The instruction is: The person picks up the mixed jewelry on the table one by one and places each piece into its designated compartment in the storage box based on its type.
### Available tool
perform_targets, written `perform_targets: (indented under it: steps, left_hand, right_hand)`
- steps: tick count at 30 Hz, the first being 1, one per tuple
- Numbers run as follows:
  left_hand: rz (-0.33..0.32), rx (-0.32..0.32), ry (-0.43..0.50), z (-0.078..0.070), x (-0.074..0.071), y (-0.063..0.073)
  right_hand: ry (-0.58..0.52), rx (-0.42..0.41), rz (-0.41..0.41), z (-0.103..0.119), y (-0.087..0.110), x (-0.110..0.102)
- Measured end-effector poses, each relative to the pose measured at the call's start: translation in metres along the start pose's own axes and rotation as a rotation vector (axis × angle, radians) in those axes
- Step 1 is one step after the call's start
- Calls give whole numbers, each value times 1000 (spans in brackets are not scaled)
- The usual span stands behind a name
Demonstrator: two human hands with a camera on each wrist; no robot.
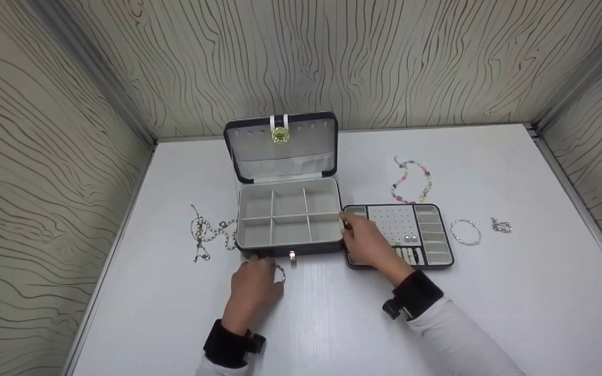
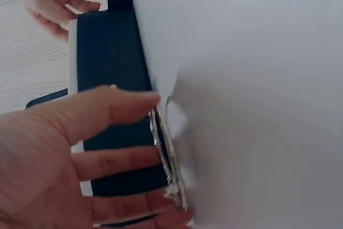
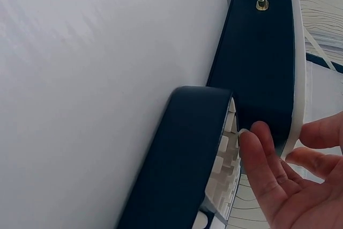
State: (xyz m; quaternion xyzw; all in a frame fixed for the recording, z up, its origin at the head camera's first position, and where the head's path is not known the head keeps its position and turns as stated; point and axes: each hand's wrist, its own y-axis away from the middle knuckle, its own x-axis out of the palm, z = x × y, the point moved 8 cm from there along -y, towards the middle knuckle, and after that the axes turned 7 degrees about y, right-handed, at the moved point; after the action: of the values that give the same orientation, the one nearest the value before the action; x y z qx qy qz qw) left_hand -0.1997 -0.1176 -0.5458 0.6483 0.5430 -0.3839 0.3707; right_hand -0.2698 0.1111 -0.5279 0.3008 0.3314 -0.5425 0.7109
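A dark blue jewelry box stands with its lid raised; its grey-lined compartments are bare. Just in front of the box's lower left corner, my left hand holds a silvery bracelet between thumb and fingers, low over the table. The left wrist view shows the bracelet edge-on. At the box's right side, my right hand grips the rim, reaching over the lift-out tray. In the right wrist view, fingertips lie against the box's outer wall while others meet its pale rim.
Earrings and rings sit in the tray. Tangled chains and a pearly strand lie left of the box. A colourful bead bracelet, a clear bead bracelet and a small chain lie at right. Patterned walls enclose the table.
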Motion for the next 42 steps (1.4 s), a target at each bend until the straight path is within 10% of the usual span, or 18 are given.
perform_targets:
  steps: [13,24,42]
  left_hand:
    - [210,148,445,-9,-36,1]
    - [36,254,526,-26,-70,-14]
    - [-150,339,440,-79,-73,-74]
  right_hand:
    - [-3,8,-4,-1,0,-1]
    - [-12,13,2,-4,0,1]
    - [-9,15,9,-3,1,3]
